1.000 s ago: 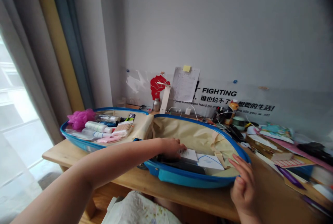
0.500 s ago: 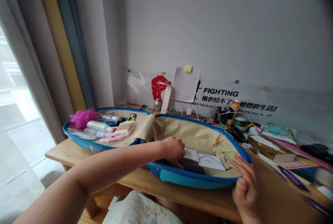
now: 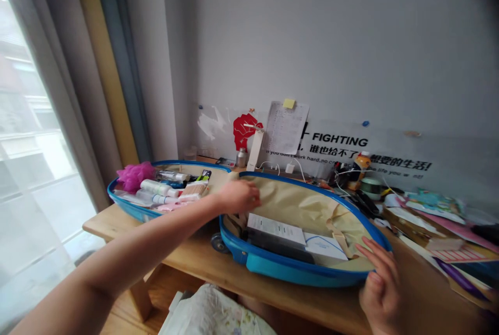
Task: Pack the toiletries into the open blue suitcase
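Observation:
An open blue suitcase (image 3: 280, 265) with a beige lining lies spread on a wooden table. My left hand (image 3: 239, 196) hovers over the hinge side between its halves, fingers loosely curled, blurred, with nothing seen in them. Below it, the right half holds a white printed box (image 3: 277, 230), a second white box with a blue line (image 3: 324, 246) and a long black item (image 3: 283, 245) along the front wall. At the right end, my right hand (image 3: 380, 278) rests against the rim with fingers stretched out and apart, holding nothing visible.
In the left half lie a purple bath puff (image 3: 135, 176), white bottles (image 3: 158, 188) and a pack of cotton swabs (image 3: 195, 190). Papers, cables and a purple pen-like item (image 3: 460, 277) clutter the table's right side. Behind stand a small metal bottle (image 3: 241, 157) and a white lamp (image 3: 255, 150).
My left hand has risen out of the right half and moved left toward the hinge, uncovering the white printed box. My right hand stays at the rim. The view has shifted slightly left.

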{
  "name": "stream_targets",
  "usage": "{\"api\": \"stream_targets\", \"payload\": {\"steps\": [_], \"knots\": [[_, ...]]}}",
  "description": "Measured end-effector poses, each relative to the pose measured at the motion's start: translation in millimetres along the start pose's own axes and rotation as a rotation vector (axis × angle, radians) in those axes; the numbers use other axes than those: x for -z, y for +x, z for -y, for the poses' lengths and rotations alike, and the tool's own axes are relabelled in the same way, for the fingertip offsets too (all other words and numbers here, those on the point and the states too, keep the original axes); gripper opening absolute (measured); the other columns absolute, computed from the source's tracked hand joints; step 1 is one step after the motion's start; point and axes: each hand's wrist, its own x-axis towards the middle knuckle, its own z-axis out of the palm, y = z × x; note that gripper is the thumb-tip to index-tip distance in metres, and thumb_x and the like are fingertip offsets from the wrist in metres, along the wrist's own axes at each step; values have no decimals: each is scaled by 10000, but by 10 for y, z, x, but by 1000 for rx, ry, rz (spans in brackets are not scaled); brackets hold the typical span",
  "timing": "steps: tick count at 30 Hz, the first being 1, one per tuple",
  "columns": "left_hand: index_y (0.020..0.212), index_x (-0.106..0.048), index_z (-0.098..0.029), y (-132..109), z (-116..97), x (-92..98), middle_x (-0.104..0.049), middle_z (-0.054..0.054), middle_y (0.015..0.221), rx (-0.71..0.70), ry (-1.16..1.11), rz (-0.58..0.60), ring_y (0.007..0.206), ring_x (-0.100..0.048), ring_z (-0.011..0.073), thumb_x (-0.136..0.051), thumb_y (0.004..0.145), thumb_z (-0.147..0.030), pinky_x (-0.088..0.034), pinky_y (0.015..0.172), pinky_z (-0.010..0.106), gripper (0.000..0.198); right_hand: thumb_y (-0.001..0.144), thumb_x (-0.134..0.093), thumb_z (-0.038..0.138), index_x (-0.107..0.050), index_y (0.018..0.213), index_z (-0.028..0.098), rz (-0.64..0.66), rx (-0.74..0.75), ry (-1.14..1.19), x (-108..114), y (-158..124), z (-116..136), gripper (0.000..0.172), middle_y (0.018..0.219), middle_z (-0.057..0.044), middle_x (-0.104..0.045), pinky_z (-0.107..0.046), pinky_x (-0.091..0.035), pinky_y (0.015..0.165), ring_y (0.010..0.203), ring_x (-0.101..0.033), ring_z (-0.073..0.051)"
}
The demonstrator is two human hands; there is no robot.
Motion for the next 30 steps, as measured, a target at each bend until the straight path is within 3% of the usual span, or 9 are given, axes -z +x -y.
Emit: {"api": "stream_targets", "payload": {"steps": [3,7,12,18,25,30], "knots": [[1182,-670,-242,-201,556,89,-676,76,1239,269,46,-50,1076,-661,225,-354,998,-324,-516,865,302,375,1023,-281,403,-661,1115,156,-13,16,9,2,10,-10,462,1167,-172,-665,-568,-425,1044,1171,-605,-311],[1267,-617,-205,-590,1287,116,-641,106,1317,570,115,-17,1131,-657,243,-354,902,-141,-521,892,322,454,1023,-289,400,-659,1114,162,-19,33,9,-4,40,-1,449,1136,-162,-666,-554,-436,1026,1154,-609,-305],[1232,-646,-184,-1070,1846,35,-667,129,1279,703,161,123,1163,-649,272,-458,753,-64,-521,915,337,528,1026,-278,430,-664,1088,175,-24,32,19,-8,64,27,468,1116,-145,-665,-540,-430,1028,1140,-607,-299],[1122,-703,-201,-1363,2011,-161,-675,147,1255,706,183,239,1155,-644,318,-570,665,-70,-524,917,369,494,1026,-274,424,-660,1091,172,-38,30,24,-21,55,15,466,1114,-145,-661,-529,-452,997,1133,-605,-297],[1155,-676,-212,-1453,2031,-261,-659,137,1288,676,195,201,1175,-617,334,-556,730,-125,-510,890,369,450,1025,-282,416,-659,1091,172,-32,41,25,-14,64,33,454,1111,-150,-661,-545,-431,1019,1142,-598,-308],[1019,-682,-217,-1479,1994,-207,-732,122,1114,631,133,164,1094,-653,316,-631,671,-151,-505,858,353,358,1024,-288,415,-658,1093,166,-26,34,32,-21,35,-2,451,1126,-157,-658,-542,-451,994,1140,-600,-307]]}}
